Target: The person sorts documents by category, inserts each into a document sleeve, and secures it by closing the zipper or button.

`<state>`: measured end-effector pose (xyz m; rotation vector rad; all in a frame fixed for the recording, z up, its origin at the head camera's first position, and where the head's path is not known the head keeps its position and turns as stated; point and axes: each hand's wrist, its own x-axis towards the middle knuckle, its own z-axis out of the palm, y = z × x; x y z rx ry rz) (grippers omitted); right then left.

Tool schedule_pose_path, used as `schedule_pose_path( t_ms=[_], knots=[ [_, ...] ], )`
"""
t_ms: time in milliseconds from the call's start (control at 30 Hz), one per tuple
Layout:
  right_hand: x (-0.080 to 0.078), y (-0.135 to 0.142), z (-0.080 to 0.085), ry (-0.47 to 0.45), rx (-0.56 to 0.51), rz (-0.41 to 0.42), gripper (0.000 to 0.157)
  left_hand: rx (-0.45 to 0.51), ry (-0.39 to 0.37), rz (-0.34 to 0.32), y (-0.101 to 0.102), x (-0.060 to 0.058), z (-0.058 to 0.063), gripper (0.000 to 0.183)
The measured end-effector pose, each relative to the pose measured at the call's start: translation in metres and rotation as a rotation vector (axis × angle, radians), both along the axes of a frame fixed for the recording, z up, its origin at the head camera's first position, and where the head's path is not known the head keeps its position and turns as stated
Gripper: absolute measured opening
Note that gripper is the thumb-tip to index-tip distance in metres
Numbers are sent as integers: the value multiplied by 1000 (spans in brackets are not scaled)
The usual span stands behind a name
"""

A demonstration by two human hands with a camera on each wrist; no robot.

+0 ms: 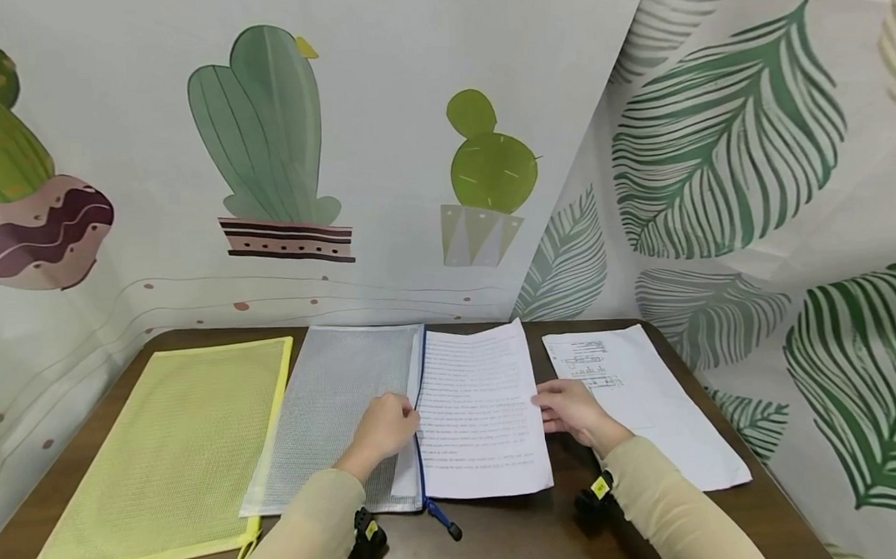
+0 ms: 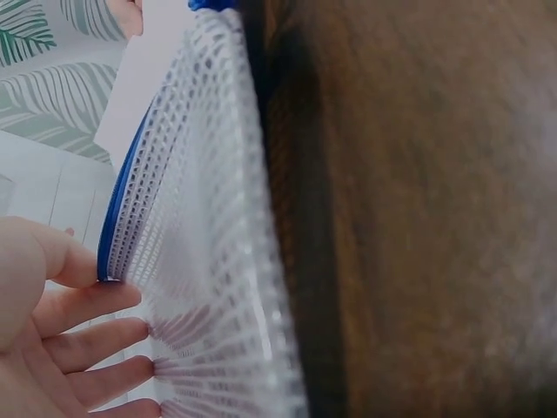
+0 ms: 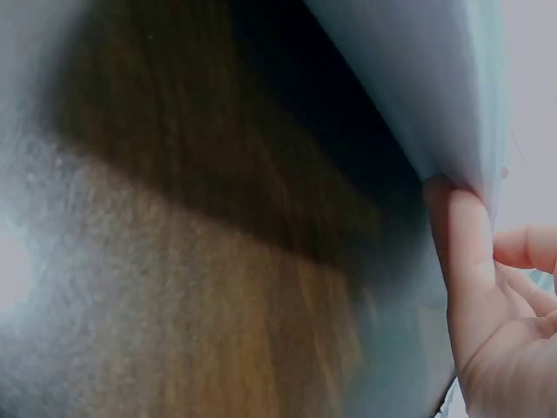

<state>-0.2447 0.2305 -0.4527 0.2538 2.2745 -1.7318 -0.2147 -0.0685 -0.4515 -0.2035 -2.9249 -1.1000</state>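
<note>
In the head view a grey-white mesh zipper pouch (image 1: 311, 402) with a blue zipper edge lies mid-table. My left hand (image 1: 385, 428) pinches its edge by the zipper; the left wrist view shows thumb and forefinger on the blue strip (image 2: 122, 200), other fingers against the mesh (image 2: 209, 261). A stack of printed paper (image 1: 480, 420) lies partly inside the pouch, its larger part sticking out to the right. My right hand (image 1: 574, 409) pinches the stack's right edge. From the right wrist, the paper's edge (image 3: 435, 104) curves up above the table, held between thumb and fingers.
A yellow mesh pouch (image 1: 170, 442) lies at the left of the brown table (image 1: 505, 548). To the right is another stack of paper (image 1: 649, 421) with printed diagrams. The blue zipper pull (image 1: 445, 517) hangs toward the front. A patterned cloth wall (image 1: 397, 148) stands behind.
</note>
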Motion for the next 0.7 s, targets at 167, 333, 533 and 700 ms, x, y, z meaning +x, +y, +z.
schedule_pose_path(
  t_ms=[167,333,533,700],
  knots=[
    [1,0,3,4,-67,-8,41,-5,7,8,0,1,0,27],
    [1,-1,5,0,-143,-12,44,-14,0,15,1,1,1,28],
    [1,-5,7,9,-197,-10,45,-19,-8,21,1,1,3,27],
    [1,-7,8,13,-212,-13,46,-20,-4,26,2,2,4,28]
  ],
)
